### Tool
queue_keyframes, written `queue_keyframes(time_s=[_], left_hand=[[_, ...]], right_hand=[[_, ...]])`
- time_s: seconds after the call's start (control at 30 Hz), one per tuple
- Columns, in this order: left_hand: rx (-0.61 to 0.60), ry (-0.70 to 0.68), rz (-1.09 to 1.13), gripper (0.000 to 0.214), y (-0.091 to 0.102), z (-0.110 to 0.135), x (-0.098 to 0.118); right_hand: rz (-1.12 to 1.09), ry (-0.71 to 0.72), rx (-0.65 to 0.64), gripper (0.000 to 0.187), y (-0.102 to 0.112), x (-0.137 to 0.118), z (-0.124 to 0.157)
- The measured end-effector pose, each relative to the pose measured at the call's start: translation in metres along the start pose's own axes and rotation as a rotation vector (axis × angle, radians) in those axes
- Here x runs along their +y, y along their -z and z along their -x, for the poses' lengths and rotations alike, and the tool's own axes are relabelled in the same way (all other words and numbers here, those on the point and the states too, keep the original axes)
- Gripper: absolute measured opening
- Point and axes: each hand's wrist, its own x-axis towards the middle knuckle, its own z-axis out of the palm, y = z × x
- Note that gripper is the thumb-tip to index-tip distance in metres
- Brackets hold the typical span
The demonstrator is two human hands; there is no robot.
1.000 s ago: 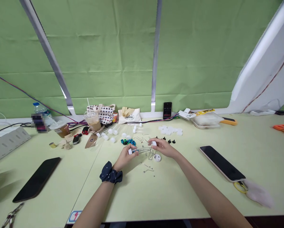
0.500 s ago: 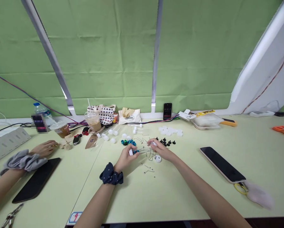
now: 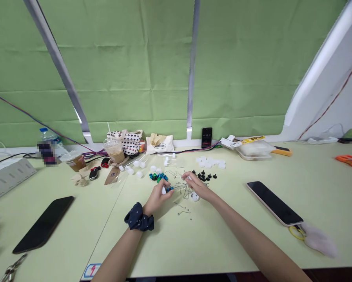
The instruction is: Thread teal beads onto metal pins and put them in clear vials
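My left hand (image 3: 158, 196), with a dark scrunchie (image 3: 139, 217) on its wrist, pinches a small white cap with thin metal pins (image 3: 164, 190) sticking out to the right. A blue bead sits on the pins next to the cap. My right hand (image 3: 197, 184) is closed around the far ends of the pins, fingers pinched. A white round cap (image 3: 195, 196) lies on the table under the right hand. Blue and green beads (image 3: 157, 176) lie just beyond the left hand. Loose bent pins (image 3: 184, 209) rest on the table in front of both hands.
White caps (image 3: 210, 161) and black pieces (image 3: 205, 176) lie further back. One phone (image 3: 274, 203) is at my right, another phone (image 3: 43, 224) at my left. An iced drink cup (image 3: 114, 149), small bags, a bottle and cables line the back edge. Orange scissors (image 3: 350, 160) lie far right.
Another person's hand with a grey scrunchie reached in at the left half a second ago and is gone now. My hands have shifted slightly closer together on the pins.
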Motion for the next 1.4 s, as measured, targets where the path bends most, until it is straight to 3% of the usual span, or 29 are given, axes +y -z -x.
queue_keyframes(time_s=[0.3,0.57,0.77,0.87,0.97,1.1,1.23,1.3,1.4], left_hand=[[-0.03,-0.024,0.025,0.022,-0.004,0.0,0.001],[-0.05,-0.036,0.027,0.027,0.002,0.0,0.005],[-0.145,-0.042,-0.016,0.034,0.01,-0.002,0.008],[-0.134,-0.077,-0.108,0.032,0.019,-0.004,0.008],[0.054,-0.134,-0.222,0.029,0.035,-0.007,0.001],[0.507,-0.133,-0.278,0.032,0.059,-0.011,-0.023],[0.879,0.076,-0.342,0.037,0.079,-0.012,-0.064],[0.973,0.226,-0.382,0.037,0.086,-0.011,-0.084],[1.02,0.32,-0.343,0.034,0.092,-0.009,-0.106]], right_hand=[[-0.173,0.0,0.009,0.027,-0.009,0.007,-0.003],[-0.051,0.096,0.072,0.027,-0.016,0.004,-0.001],[0.018,0.144,0.032,0.029,-0.019,-0.005,0.003],[0.017,0.144,0.027,0.038,-0.018,-0.007,0.003],[0.013,0.106,0.129,0.045,-0.017,0.001,-0.001],[0.036,-0.007,0.29,0.039,-0.009,0.023,-0.01],[0.135,-0.037,0.314,0.027,-0.001,0.043,-0.025],[0.249,-0.03,0.297,0.022,0.0,0.048,-0.037],[0.447,-0.005,0.265,0.022,-0.003,0.051,-0.06]])
